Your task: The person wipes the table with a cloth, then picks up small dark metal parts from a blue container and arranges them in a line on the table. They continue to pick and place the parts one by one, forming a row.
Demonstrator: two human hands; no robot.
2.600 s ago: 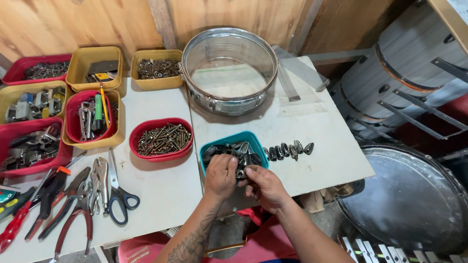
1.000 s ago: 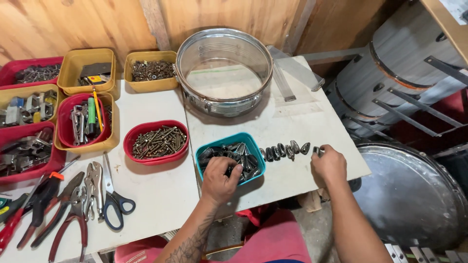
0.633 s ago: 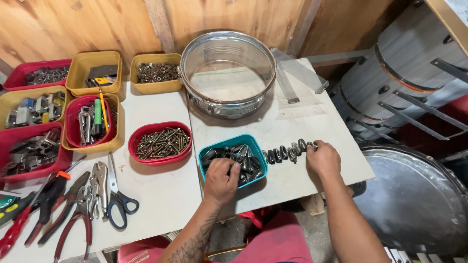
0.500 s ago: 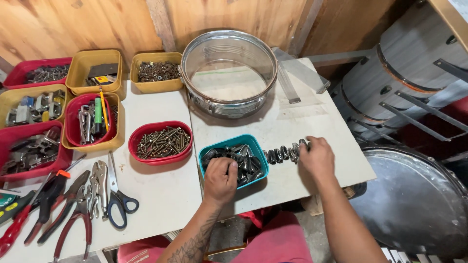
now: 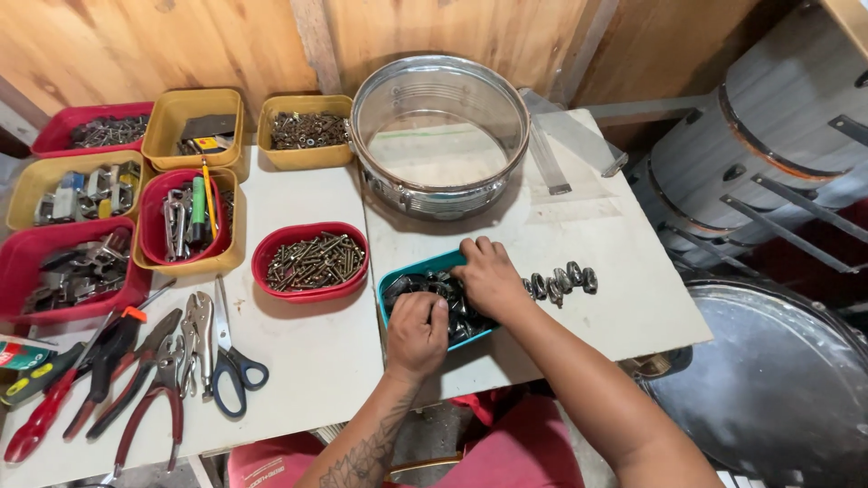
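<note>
At frame centre, our left hand (image 5: pixel 416 334) and right hand (image 5: pixel 488 276) cover the teal tray (image 5: pixel 418 267); we cannot tell either grip.

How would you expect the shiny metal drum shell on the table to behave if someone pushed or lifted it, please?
The drum shell looks like rigid metal, so probably stiff and fairly heavy. It rests flat on its rim on the white table, so a push should slide it rather than roll it. Its polished wall may be slippery.
</note>
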